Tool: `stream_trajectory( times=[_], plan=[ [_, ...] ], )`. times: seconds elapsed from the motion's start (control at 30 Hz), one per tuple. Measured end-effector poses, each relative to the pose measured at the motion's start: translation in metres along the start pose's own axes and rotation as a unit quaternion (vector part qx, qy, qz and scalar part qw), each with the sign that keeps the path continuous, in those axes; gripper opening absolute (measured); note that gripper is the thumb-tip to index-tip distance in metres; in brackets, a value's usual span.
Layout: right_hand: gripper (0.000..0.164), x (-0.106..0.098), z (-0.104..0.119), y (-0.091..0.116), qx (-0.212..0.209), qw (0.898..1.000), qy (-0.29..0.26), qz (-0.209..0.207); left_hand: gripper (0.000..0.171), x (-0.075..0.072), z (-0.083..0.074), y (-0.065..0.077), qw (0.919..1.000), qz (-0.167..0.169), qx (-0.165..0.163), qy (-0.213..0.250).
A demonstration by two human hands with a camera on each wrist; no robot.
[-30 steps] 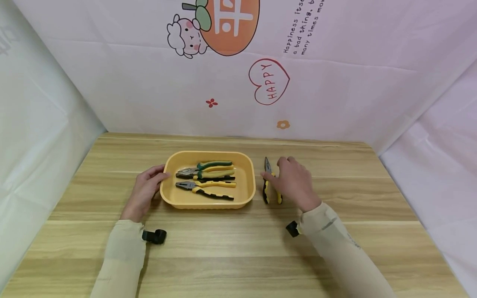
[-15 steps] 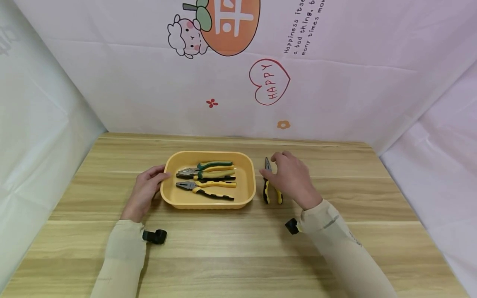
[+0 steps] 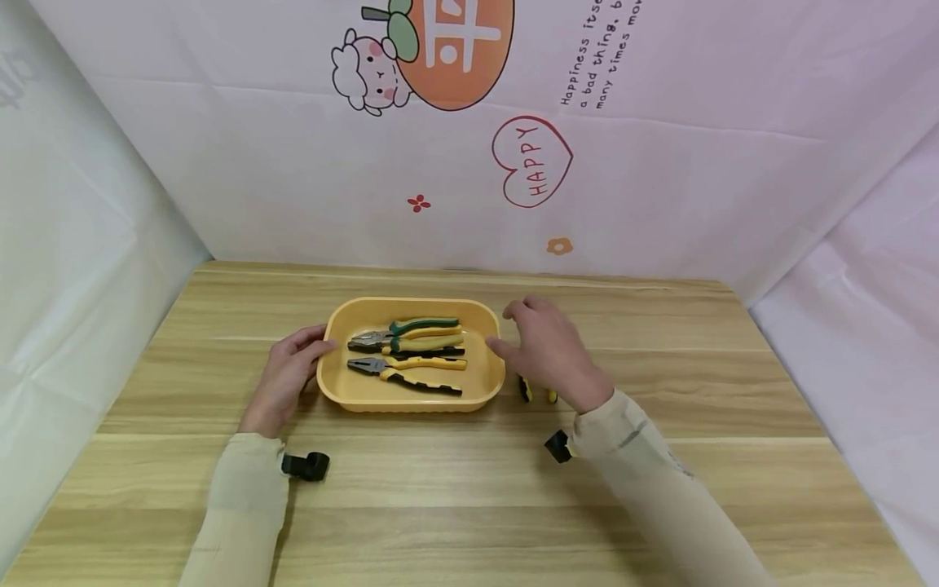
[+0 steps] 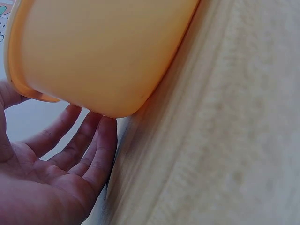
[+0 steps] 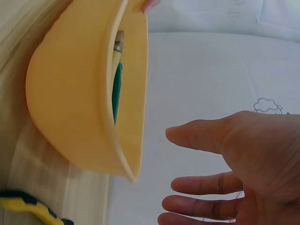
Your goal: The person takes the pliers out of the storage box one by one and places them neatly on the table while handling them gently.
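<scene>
Yellow plastic tray (image 3: 411,404) sits upright on the wood-grain worktop (image 3: 440,489), long axis 9 to 3 o'clock. Inside: black-and-yellow pliers (image 3: 402,379) on the 6 o'clock side, nose to 9, handles splayed toward 3. Just beside them, toward 12: green-handled pliers (image 3: 399,328), nose also to 9, overlapping at least one dark handle. Overlap is too tight to count what's in that stack.

Left hand (image 3: 289,371) is on the tray's 9 o'clock end: thumb hooked over the rim, fingertips against the outer wall, slightly bent. So it has hold of that end. Tray base looks flat on the worktop in the head view.

Right hand (image 3: 546,346) is just off the 3 o'clock end, holding nothing. Thumb and fingers well apart, thumb toward the tray; the right wrist view shows a gap between hand and tray wall.

Loose pliers (image 3: 525,390) lie on the worktop outside the tray, off its 3 o'clock end. Right hand covers most of them in the head view; only the black-and-yellow handle ends show, pointing to 6. Nose hidden there.

Both sleeves are beige, each with a black wrist camera (image 3: 308,466) at the cuff. Pale printed cloth (image 3: 660,187) stands at 12, red "HAPPY" heart (image 3: 531,161) on it.
</scene>
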State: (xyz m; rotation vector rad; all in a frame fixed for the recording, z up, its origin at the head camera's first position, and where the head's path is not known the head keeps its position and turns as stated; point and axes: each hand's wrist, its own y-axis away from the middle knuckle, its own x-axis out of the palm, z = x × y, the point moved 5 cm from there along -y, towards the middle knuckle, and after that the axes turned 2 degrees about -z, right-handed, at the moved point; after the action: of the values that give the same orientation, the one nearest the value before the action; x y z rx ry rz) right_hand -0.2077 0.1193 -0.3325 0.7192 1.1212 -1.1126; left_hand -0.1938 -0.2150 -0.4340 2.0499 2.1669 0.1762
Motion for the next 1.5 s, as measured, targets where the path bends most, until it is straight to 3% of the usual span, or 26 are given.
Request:
stream_trajectory(
  times=[0.5,0.87,1.5],
  plan=[
    [0.05,0.014,0.032,-0.01,-0.061,0.998,-0.007,0.009,0.055,0.001,0.001,-0.002,1.0,-0.002,-0.002,0.0],
    [0.054,0.038,0.053,-0.019,-0.087,0.995,-0.022,0.047,0.055,-0.001,0.001,-0.002,1.0,-0.002,0.002,0.0],
    [0.065,0.068,0.063,-0.038,-0.107,0.992,-0.009,0.066,0.054,-0.001,0.001,-0.002,0.9999,-0.008,-0.006,-0.001]
  ],
)
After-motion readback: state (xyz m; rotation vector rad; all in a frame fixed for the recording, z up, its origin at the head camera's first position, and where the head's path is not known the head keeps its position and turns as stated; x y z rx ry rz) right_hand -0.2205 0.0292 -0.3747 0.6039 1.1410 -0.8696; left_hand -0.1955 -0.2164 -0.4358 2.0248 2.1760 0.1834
